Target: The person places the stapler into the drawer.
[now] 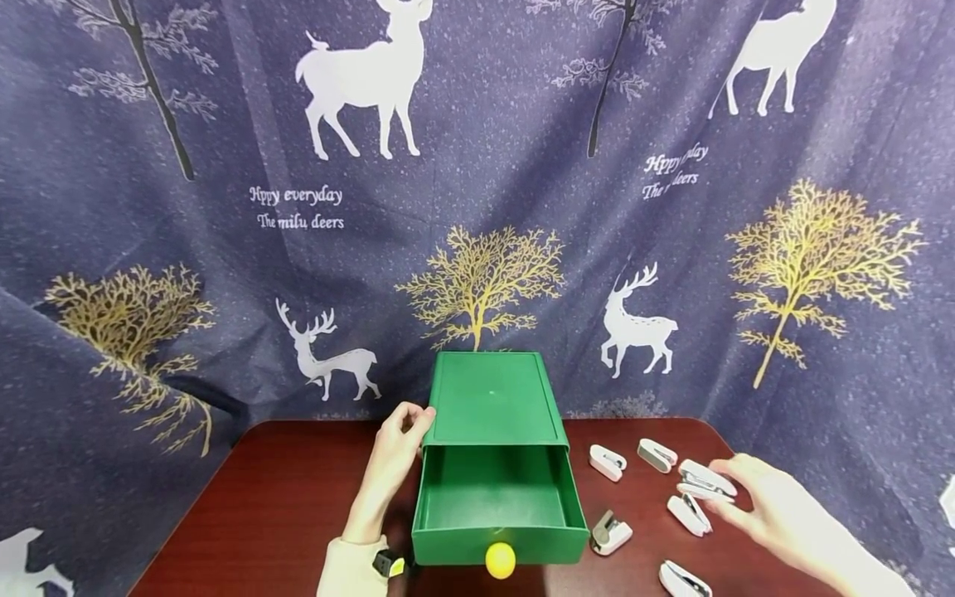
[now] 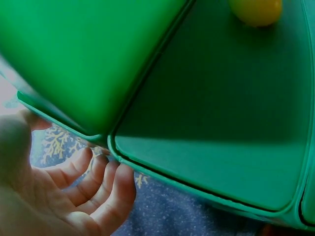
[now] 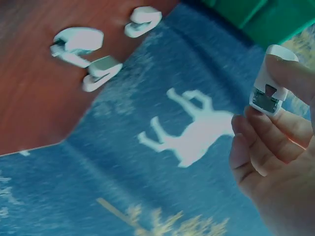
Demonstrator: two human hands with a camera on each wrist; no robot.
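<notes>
Dark blue cloth (image 1: 477, 157) printed with deer and trees fills the upper part of the head view, and a reddish-brown table (image 1: 283, 497) spans the bottom. At lower right of the frame, the right hand (image 1: 779, 502) pinches a white stapler (image 1: 707, 480) between thumb and fingers; the right wrist view shows it raised clear of three others on the tabletop.

What matters most is the sideways gap: the pulled-out drawer (image 1: 455, 549) of the green cabinet (image 1: 492, 398) stands at lower centre, to the left of the held stapler and somewhat lower in the frame, its top uncovered. The stapler's long axis runs mostly crosswise, left end slightly higher, so that end is the nearer one to the cabinet. Two loose staplers sit between hand and drawer, an upper stapler (image 1: 608, 463) and a lower stapler (image 1: 611, 532), the latter just beside the drawer's right wall.

The right hand has the stapler; the left hand (image 1: 399, 439) is farther off, across the cabinet, its loosely bent fingers touching the left edge without wrapping round it
</notes>
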